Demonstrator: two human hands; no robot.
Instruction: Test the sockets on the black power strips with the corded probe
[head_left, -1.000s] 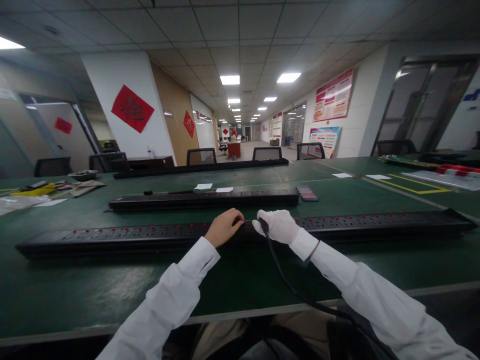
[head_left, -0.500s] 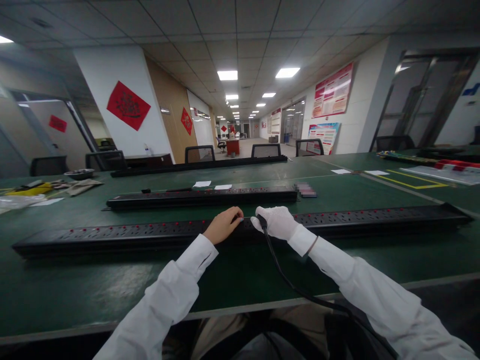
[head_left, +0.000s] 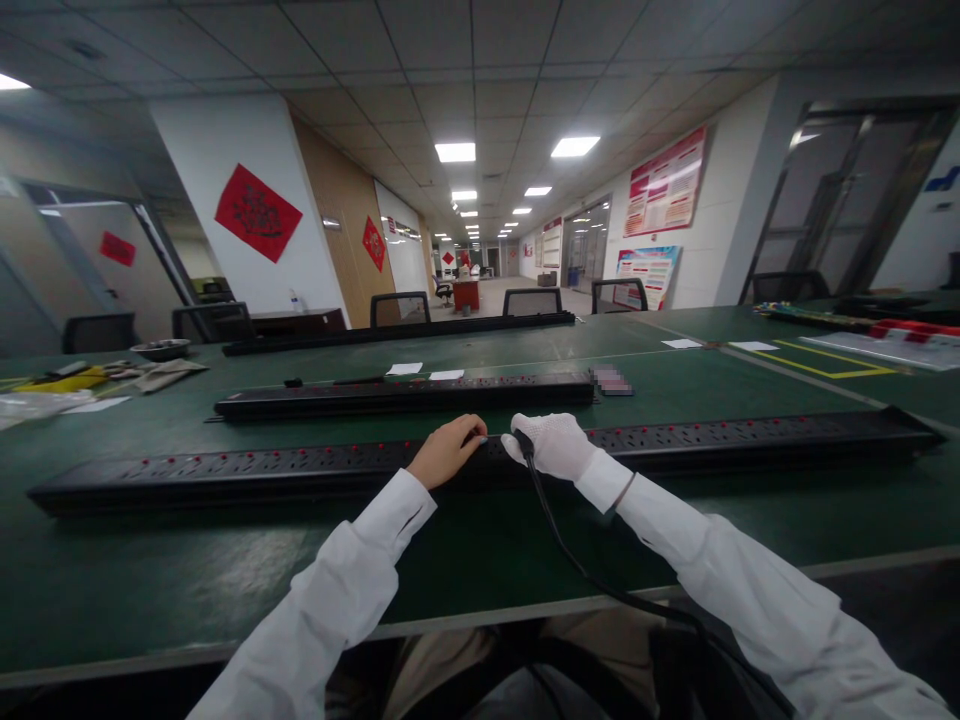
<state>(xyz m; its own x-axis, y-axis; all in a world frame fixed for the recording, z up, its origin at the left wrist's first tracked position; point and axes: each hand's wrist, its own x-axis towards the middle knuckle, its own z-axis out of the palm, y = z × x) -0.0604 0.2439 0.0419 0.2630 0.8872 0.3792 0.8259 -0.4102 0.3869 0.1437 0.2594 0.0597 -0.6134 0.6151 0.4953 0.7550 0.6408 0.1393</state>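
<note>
A long black power strip (head_left: 247,472) with red switches and a row of sockets lies crosswise on the green table. My bare left hand (head_left: 448,450) rests at the strip's middle, fingers curled and pinched together near a socket. Whatever those fingertips hold, if anything, is hidden. In a white knitted glove, my right hand (head_left: 553,446) grips a black power plug (head_left: 523,442) just to the right of my left hand, over the strip. From the plug a black cable (head_left: 559,540) hangs over the table's front edge. Its pins cannot be seen.
Behind lies a shorter black power strip (head_left: 405,398), with a long black bar (head_left: 405,333) farther back. White papers (head_left: 447,375) and a pixelated pink item (head_left: 612,381) lie nearby. At left are a metal bowl (head_left: 160,349) and yellow things (head_left: 64,379). Chairs (head_left: 400,308) stand along the far side.
</note>
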